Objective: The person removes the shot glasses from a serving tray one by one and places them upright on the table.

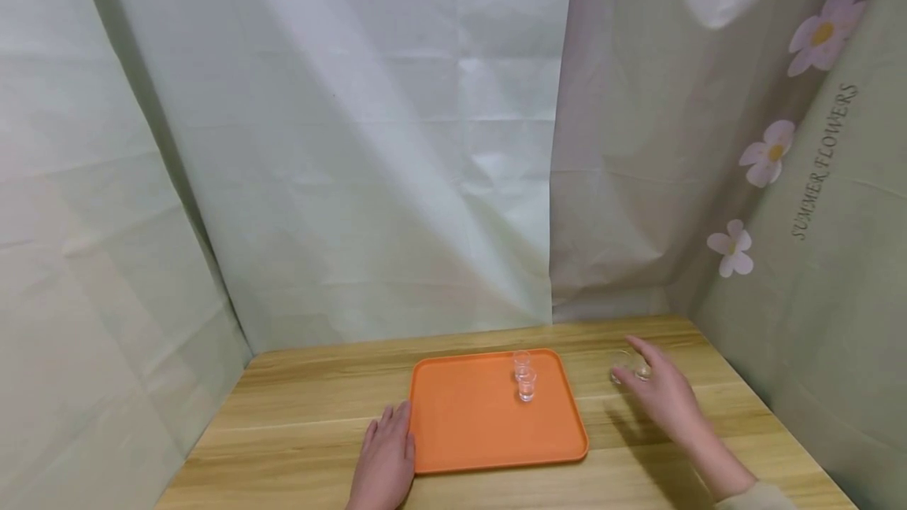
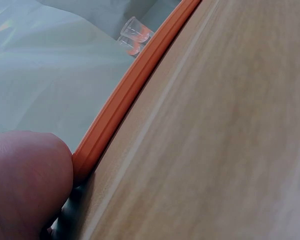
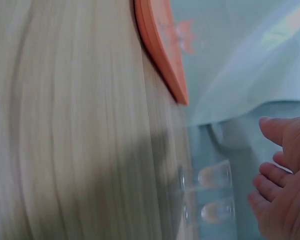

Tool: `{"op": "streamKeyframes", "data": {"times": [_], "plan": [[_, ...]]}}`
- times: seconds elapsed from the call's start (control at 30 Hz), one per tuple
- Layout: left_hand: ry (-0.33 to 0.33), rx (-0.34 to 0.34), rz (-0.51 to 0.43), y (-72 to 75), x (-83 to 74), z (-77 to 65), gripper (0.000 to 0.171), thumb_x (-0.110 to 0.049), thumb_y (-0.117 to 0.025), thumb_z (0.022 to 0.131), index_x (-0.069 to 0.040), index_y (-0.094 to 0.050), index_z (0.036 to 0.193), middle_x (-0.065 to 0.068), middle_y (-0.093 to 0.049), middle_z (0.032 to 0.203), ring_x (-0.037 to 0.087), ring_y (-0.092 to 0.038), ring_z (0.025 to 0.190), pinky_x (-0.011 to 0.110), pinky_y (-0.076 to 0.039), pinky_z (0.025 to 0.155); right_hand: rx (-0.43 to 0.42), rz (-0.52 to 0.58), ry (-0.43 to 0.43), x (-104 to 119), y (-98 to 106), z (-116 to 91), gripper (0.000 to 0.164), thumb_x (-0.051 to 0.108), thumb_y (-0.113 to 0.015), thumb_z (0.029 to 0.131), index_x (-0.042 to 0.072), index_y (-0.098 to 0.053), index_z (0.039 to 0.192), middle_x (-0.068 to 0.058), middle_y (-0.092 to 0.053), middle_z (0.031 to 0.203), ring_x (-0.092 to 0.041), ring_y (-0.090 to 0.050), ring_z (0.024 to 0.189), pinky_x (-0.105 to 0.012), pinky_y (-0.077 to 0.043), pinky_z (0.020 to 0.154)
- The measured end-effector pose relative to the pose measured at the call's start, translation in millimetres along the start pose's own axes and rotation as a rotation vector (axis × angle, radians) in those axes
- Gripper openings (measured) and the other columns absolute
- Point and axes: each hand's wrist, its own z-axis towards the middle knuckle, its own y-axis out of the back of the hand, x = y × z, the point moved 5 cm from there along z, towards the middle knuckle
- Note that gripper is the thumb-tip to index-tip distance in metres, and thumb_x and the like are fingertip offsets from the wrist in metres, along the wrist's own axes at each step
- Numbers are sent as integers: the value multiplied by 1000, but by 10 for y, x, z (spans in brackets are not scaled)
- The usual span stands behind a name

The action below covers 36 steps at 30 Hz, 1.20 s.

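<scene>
An orange tray (image 1: pixel 475 423) lies on the wooden table, with two small clear shot glasses (image 1: pixel 527 386) standing upright near its right side. My left hand (image 1: pixel 383 459) lies against the tray's left edge, its fingers stretched out; the left wrist view shows a rounded part of the hand touching the tray rim (image 2: pixel 125 100). Right of the tray, my right hand (image 1: pixel 662 396) reaches over the table, thumb and fingers spread. Two more clear shot glasses (image 3: pixel 215 177) stand side by side just in front of its fingers, apart from them in the right wrist view. In the head view the hand partly hides these glasses.
The wooden table (image 1: pixel 298 415) is enclosed at the back and sides by pale hanging cloth (image 1: pixel 368 179). On the right, the cloth (image 1: pixel 815 297) bears printed flowers and lettering, and hangs close to the table's right edge.
</scene>
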Motion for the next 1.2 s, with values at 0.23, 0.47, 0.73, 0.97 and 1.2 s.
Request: {"op": "streamKeyframes", "data": {"times": [0.23,0.47,0.73,0.97,1.2], "plan": [[1,-6,-4,10,-8,-4,50,-8,-61,108,6,-56,156,25,-60,156,49,-47,152,69,-29,128,25,43,44,172,-244,-28,65,21,-81,103,-4,-54,157,-33,-56,156,-57,-54,141,-75,-45,114],[1,-8,0,11,-9,-2,50,-8,-61,109,6,-56,156,25,-60,156,49,-47,152,69,-29,128,100,133,33,292,-522,-2,62,19,-81,103,-4,-57,155,-29,-60,154,-50,-58,141,-65,-47,118],[10,2,-7,19,-13,-4,50,-7,-62,108,5,-56,156,24,-60,157,49,-47,152,69,-29,128,157,273,-5,410,-819,46,56,12,-83,101,-8,-62,148,-24,-68,146,-42,-65,135,-53,-53,116],[15,10,-7,14,-16,-2,50,-8,-61,109,5,-55,157,24,-60,157,49,-46,152,69,-29,128,156,306,-23,432,-1035,89,51,11,-87,97,-4,-68,143,-17,-73,136,-36,-71,124,-49,-59,109],[8,3,-8,5,-12,1,50,-8,-61,109,5,-55,157,24,-59,158,49,-47,152,68,-29,128,176,334,-38,452,-1177,110,48,12,-90,94,-2,-71,136,-16,-74,132,-37,-74,117,-51,-63,102]]}}
